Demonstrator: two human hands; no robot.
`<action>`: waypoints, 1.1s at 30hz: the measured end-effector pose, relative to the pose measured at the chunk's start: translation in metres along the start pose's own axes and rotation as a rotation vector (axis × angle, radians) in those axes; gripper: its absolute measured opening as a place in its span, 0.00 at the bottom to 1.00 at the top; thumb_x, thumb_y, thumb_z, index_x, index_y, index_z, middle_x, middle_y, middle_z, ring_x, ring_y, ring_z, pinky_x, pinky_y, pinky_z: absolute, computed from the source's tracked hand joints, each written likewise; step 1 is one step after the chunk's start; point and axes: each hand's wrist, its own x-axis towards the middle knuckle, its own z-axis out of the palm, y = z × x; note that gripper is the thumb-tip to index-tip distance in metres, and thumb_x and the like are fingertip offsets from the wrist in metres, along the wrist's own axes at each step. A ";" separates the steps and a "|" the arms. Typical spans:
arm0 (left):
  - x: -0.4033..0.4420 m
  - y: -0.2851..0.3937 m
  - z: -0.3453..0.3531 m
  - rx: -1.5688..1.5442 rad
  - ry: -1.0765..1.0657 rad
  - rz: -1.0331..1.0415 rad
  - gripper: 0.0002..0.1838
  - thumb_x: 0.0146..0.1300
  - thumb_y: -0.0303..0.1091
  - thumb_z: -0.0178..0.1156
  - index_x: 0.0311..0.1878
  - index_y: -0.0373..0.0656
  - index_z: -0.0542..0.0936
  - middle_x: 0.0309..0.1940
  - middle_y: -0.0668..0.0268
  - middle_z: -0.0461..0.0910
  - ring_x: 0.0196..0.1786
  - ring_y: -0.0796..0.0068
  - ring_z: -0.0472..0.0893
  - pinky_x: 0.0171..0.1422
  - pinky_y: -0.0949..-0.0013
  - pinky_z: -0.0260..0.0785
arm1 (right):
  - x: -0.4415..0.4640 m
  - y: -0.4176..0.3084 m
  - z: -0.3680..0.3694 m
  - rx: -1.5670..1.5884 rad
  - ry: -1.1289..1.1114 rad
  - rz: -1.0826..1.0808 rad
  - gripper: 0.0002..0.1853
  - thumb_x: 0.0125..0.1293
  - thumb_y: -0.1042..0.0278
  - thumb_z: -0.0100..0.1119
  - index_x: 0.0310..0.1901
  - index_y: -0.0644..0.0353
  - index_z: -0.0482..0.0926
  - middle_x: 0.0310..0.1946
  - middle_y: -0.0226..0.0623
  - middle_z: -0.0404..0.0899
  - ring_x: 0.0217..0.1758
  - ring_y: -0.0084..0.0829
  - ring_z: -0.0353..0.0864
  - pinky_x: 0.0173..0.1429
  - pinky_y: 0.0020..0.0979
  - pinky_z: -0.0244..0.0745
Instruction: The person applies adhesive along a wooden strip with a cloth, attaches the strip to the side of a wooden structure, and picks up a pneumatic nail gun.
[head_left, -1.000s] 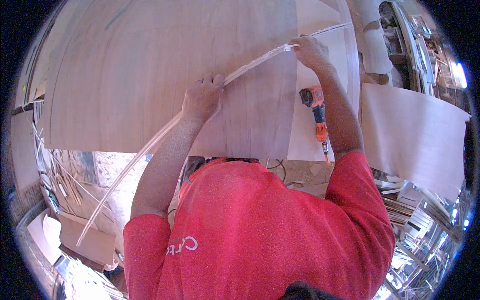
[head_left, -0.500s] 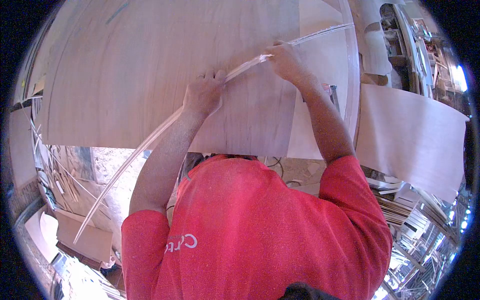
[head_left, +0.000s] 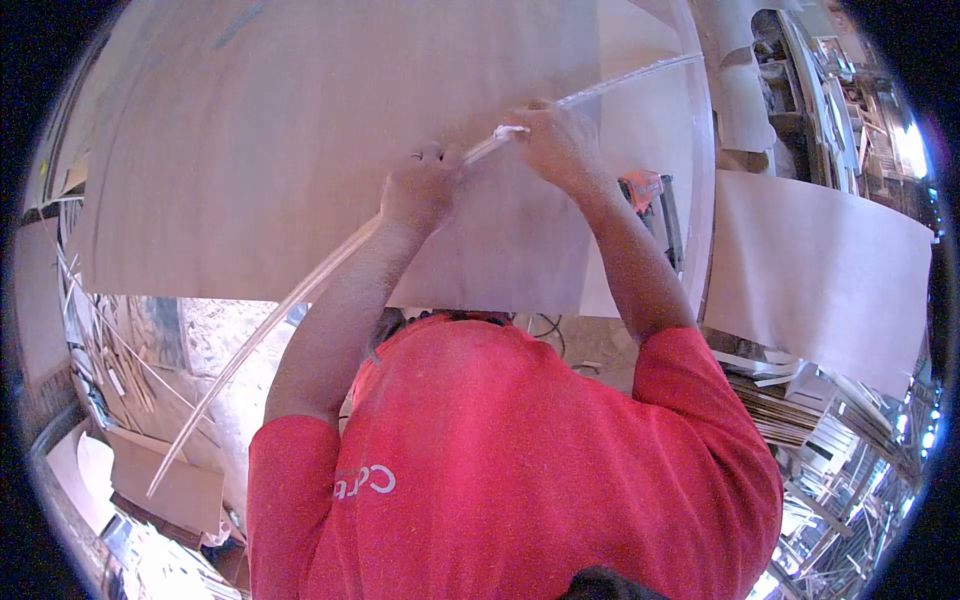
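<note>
Diagonally across a broad panel, near left to far right, runs a thin strip, left hand and right hand closed around its middle, probably light and bendy (its near end overhangs), so best held at two spots.

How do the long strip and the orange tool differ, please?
The strip is long and thin, the tool shorter and chunkier. The strip is pale, the tool orange and dark. The left hand and right hand are on the strip, whereas the right forearm partly hides the tool. Both show over the pale board.
</note>
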 end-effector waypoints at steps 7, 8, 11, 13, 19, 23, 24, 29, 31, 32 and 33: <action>-0.002 -0.011 -0.010 -0.137 -0.154 -0.004 0.31 0.67 0.57 0.65 0.63 0.44 0.75 0.54 0.51 0.81 0.52 0.47 0.86 0.52 0.47 0.82 | -0.004 -0.018 0.007 -0.029 -0.041 0.170 0.13 0.70 0.58 0.61 0.52 0.46 0.89 0.51 0.38 0.86 0.54 0.47 0.86 0.58 0.48 0.80; -0.007 -0.016 -0.012 -0.137 -0.158 0.003 0.31 0.67 0.57 0.65 0.63 0.44 0.75 0.54 0.51 0.81 0.52 0.47 0.86 0.52 0.47 0.82 | -0.005 -0.020 0.006 0.014 -0.042 0.186 0.13 0.70 0.57 0.62 0.52 0.46 0.89 0.52 0.38 0.86 0.55 0.47 0.86 0.58 0.48 0.80; -0.034 -0.034 -0.047 -0.235 -0.231 -0.105 0.34 0.65 0.58 0.66 0.67 0.46 0.73 0.57 0.50 0.80 0.55 0.44 0.84 0.54 0.46 0.81 | -0.005 -0.027 0.001 0.022 -0.075 0.243 0.14 0.71 0.55 0.62 0.52 0.47 0.89 0.52 0.39 0.86 0.55 0.47 0.86 0.58 0.47 0.80; -0.067 -0.061 -0.048 -0.280 -0.066 -0.095 0.35 0.64 0.56 0.69 0.68 0.48 0.73 0.55 0.49 0.81 0.57 0.41 0.83 0.57 0.44 0.79 | -0.005 -0.024 0.007 0.028 -0.059 0.259 0.14 0.71 0.55 0.62 0.52 0.46 0.89 0.51 0.39 0.87 0.55 0.47 0.86 0.59 0.47 0.80; -0.135 -0.104 -0.060 -0.082 -0.129 -0.008 0.26 0.63 0.46 0.69 0.60 0.45 0.74 0.48 0.54 0.81 0.49 0.48 0.85 0.48 0.49 0.81 | -0.007 -0.027 0.015 0.083 0.000 0.326 0.14 0.70 0.55 0.62 0.52 0.48 0.89 0.50 0.41 0.87 0.54 0.48 0.86 0.59 0.46 0.80; -0.141 -0.111 -0.036 -0.022 -0.174 0.084 0.19 0.64 0.41 0.67 0.55 0.46 0.76 0.47 0.57 0.81 0.46 0.51 0.86 0.45 0.51 0.81 | -0.007 -0.024 0.016 0.028 0.044 0.316 0.17 0.69 0.55 0.64 0.51 0.56 0.88 0.47 0.42 0.89 0.52 0.44 0.88 0.56 0.42 0.81; -0.142 -0.109 -0.037 -0.057 -0.142 0.072 0.17 0.64 0.39 0.67 0.53 0.47 0.76 0.45 0.58 0.80 0.45 0.53 0.86 0.44 0.52 0.82 | -0.011 -0.018 0.018 0.026 0.049 0.326 0.17 0.69 0.55 0.64 0.51 0.56 0.88 0.47 0.42 0.89 0.52 0.44 0.88 0.56 0.42 0.81; -0.140 -0.107 -0.033 -0.084 -0.054 0.089 0.15 0.65 0.37 0.66 0.51 0.47 0.75 0.43 0.60 0.80 0.43 0.55 0.87 0.42 0.55 0.83 | -0.057 -0.018 -0.001 0.987 0.305 0.683 0.22 0.63 0.56 0.70 0.52 0.64 0.81 0.37 0.32 0.82 0.41 0.26 0.82 0.47 0.32 0.78; -0.130 -0.105 -0.033 -0.138 -0.014 0.103 0.16 0.66 0.38 0.67 0.52 0.47 0.74 0.43 0.60 0.80 0.44 0.55 0.87 0.42 0.53 0.83 | -0.079 0.000 0.008 1.173 0.341 0.737 0.19 0.62 0.59 0.68 0.50 0.59 0.79 0.34 0.32 0.79 0.33 0.27 0.80 0.39 0.31 0.78; -0.123 -0.101 -0.037 -0.142 -0.006 0.115 0.16 0.66 0.38 0.67 0.52 0.47 0.74 0.43 0.60 0.80 0.44 0.55 0.87 0.42 0.53 0.83 | -0.094 0.008 0.013 1.411 0.379 0.782 0.16 0.62 0.60 0.67 0.48 0.58 0.78 0.33 0.32 0.78 0.30 0.27 0.79 0.34 0.30 0.77; -0.116 -0.095 -0.042 -0.153 -0.074 0.064 0.15 0.66 0.38 0.66 0.51 0.47 0.74 0.44 0.59 0.80 0.45 0.54 0.87 0.43 0.52 0.84 | -0.103 0.007 0.011 1.651 0.415 0.817 0.14 0.62 0.61 0.65 0.45 0.57 0.78 0.33 0.32 0.78 0.27 0.27 0.79 0.30 0.29 0.75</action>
